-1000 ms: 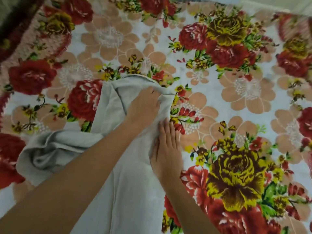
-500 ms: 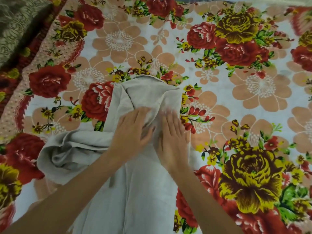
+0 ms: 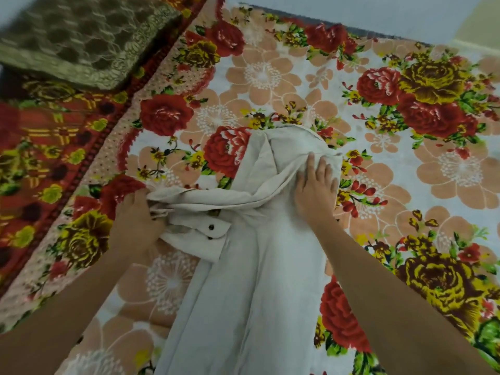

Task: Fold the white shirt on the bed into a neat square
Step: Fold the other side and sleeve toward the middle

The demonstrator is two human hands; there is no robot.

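Observation:
The white shirt (image 3: 259, 280) lies lengthwise on the flowered bedspread (image 3: 405, 163), its body narrowed into a long strip running toward me. One sleeve stretches out to the left, its buttoned cuff (image 3: 213, 231) showing dark buttons. My left hand (image 3: 136, 220) grips the bunched end of that sleeve. Flat on the shirt's upper right part, near the shoulder, rests my right hand (image 3: 316, 190) with fingers spread, pressing the cloth down. The collar end points away from me.
A brown patterned cushion or folded blanket (image 3: 81, 41) sits at the far left corner. A red and yellow patterned cloth (image 3: 40, 147) borders the bedspread on the left. The bed's far edge (image 3: 351, 25) meets a pale wall.
My left hand has left the shirt's middle and moved left, taking hold of the sleeve. My right hand slid up toward the shoulder. The view shifted, showing more of the left side.

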